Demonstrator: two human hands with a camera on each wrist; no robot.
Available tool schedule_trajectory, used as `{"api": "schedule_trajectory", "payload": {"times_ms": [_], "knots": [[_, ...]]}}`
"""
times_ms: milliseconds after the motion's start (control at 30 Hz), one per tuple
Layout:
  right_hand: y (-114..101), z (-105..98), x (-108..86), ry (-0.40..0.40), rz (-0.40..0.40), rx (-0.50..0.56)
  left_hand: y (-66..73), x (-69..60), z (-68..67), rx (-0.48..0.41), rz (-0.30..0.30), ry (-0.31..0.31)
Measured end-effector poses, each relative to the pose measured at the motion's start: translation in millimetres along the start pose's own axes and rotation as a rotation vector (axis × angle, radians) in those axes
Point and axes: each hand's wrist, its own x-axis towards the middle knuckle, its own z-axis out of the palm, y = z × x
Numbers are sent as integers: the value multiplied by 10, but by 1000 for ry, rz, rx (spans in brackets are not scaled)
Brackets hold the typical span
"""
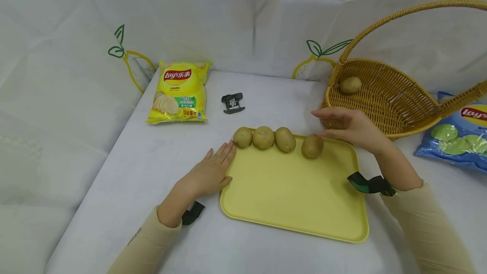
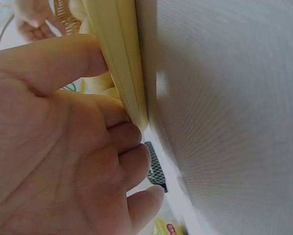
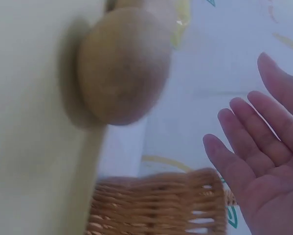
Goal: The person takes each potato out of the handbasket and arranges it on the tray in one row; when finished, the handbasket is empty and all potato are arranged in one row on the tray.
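Several potatoes stand in a row along the far edge of a yellow tray (image 1: 289, 198). The rightmost potato (image 1: 312, 146) sits a little apart from the potato (image 1: 285, 139) beside it. My right hand (image 1: 351, 128) is just right of that last potato, fingers spread and nothing held; the right wrist view shows a gap between the fingers and the potato (image 3: 124, 68). My left hand (image 1: 211, 170) rests against the tray's left side, fingers extended, touching the rim (image 2: 119, 58). One more potato (image 1: 350, 85) lies in the wicker basket (image 1: 384, 96).
The basket stands behind the tray's right corner, its tall handle (image 1: 411, 9) arching over it. A yellow chip bag (image 1: 179, 92) lies at the back left, a small black packet (image 1: 233, 103) right of it. A blue chip bag (image 1: 460, 134) lies at the right.
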Motion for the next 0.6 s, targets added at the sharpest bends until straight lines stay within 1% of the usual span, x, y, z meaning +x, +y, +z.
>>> {"api": "schedule_trajectory", "payload": {"times_ms": [167,333,400,500,600], "knots": [[-56,-189,36,93,60,35,-1,1,-4,-12,-1,2],[-54,-403,71,212,135,7,2,3,-10,-5,-3,-3],[-34,-489,81,247,166,1,2,5,-10,2,-3,-7],[14,-616,99,279,228,8,3,5,-8,8,-1,-8],[73,-715,135,307,315,16,3,2,-5,4,-5,-8]]}}
